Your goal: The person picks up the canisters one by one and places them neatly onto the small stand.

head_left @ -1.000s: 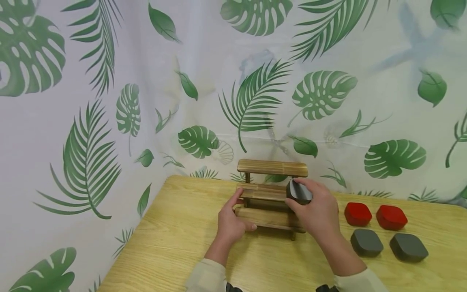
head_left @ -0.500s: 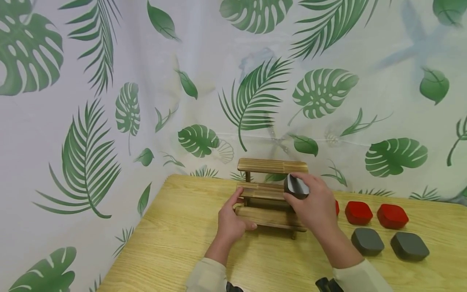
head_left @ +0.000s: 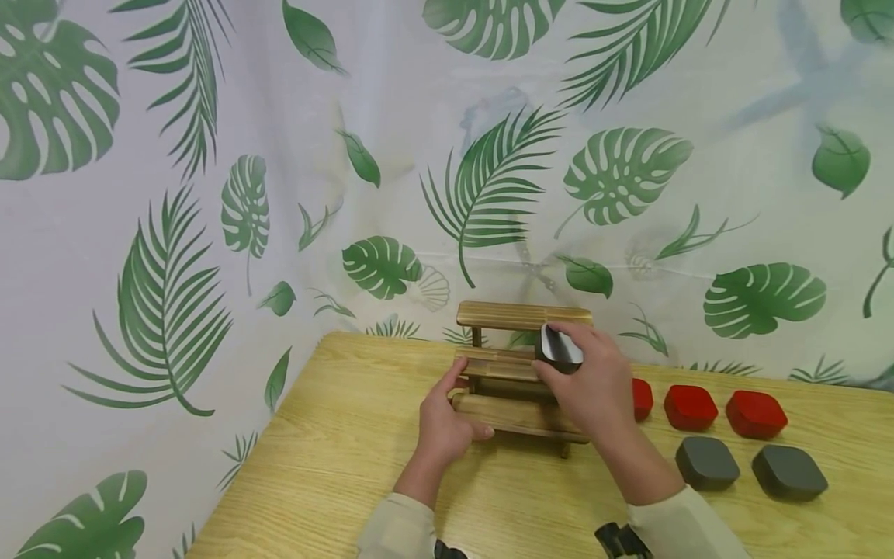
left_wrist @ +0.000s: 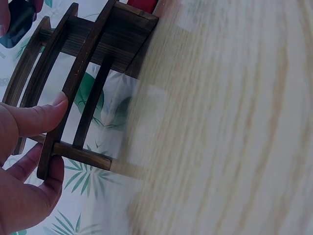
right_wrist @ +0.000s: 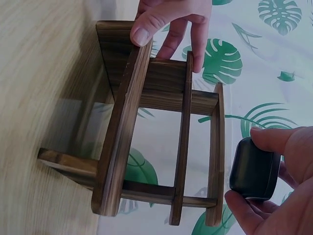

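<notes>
A small three-step wooden stand (head_left: pixel 489 312) stands on the table near the back wall. My left hand (head_left: pixel 445 427) grips its left end, thumb on the lowest step in the left wrist view, fingers behind. My right hand (head_left: pixel 599 384) pinches a dark rounded-square block (head_left: pixel 559 348) with a shiny face between thumb and fingers. In the head view the block overlaps the right part of the middle step. From the right wrist, the block (right_wrist: pixel 253 170) shows beside the stand's upper step (right_wrist: pixel 217 147), a gap between them.
Several red rounded-square blocks (head_left: pixel 690 407) sit in a row right of the stand, one partly hidden by my right hand. Two grey blocks (head_left: pixel 707 463) lie in front of them. A leaf-patterned cloth (head_left: pixel 628 78) hangs behind the wooden table (head_left: pixel 314 466).
My right hand has moved left and slightly up with the dark block, bringing another red block into view behind it. The left hand stays on the stand.
</notes>
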A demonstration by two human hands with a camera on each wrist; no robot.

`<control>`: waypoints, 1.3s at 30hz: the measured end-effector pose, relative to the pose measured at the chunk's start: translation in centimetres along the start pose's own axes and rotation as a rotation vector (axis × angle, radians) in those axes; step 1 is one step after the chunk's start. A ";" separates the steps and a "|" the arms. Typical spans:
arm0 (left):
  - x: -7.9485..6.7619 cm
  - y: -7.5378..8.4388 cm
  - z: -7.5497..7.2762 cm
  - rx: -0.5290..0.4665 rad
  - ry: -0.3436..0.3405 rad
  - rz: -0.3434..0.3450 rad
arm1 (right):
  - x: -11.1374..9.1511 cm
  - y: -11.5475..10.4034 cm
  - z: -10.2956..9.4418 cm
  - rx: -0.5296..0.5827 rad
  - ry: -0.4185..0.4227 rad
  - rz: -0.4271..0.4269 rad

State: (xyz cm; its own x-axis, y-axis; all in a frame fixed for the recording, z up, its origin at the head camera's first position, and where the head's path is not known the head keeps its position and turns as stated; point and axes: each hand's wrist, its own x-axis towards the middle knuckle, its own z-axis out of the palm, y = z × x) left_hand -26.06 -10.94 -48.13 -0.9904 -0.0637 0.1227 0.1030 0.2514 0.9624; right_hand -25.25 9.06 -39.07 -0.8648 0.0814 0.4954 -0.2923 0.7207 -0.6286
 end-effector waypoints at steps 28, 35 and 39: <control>0.0 0.3 0.0 0.029 0.010 -0.013 | 1.1 -1.0 2.4 0.013 0.053 -0.050; 0.0 0.3 -0.1 0.025 0.007 -0.030 | 1.3 -1.3 2.9 0.031 0.050 -0.058; 0.0 0.2 -0.1 0.009 0.002 -0.031 | 1.5 -1.7 3.2 0.045 0.061 -0.070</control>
State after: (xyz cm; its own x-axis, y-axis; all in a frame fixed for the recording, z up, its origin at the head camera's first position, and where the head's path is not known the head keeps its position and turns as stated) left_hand -26.01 -11.02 -47.88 -0.9929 -0.0739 0.0934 0.0714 0.2584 0.9634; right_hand -27.41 5.79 -39.19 -0.8158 0.0747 0.5735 -0.3701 0.6945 -0.6170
